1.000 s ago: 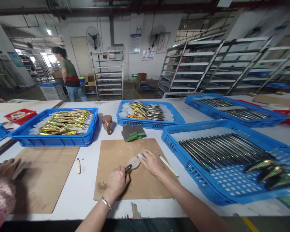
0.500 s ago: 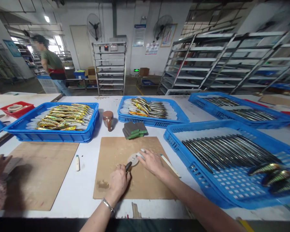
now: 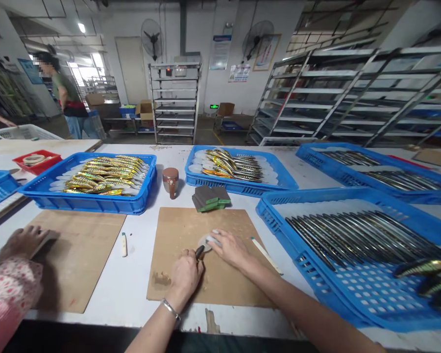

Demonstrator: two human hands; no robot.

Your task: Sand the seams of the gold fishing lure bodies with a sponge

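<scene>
Pressing my right hand (image 3: 231, 249) fingers flat on a pale disc (image 3: 205, 242), left hand (image 3: 185, 274) clenched around a dark-handled tool (image 3: 199, 252) touching its edge, brown board (image 3: 206, 255) beneath.

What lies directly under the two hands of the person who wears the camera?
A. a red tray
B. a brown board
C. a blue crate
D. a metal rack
B: the left hand and the right hand both rest over the brown board, which lies flat on the white table.
</scene>
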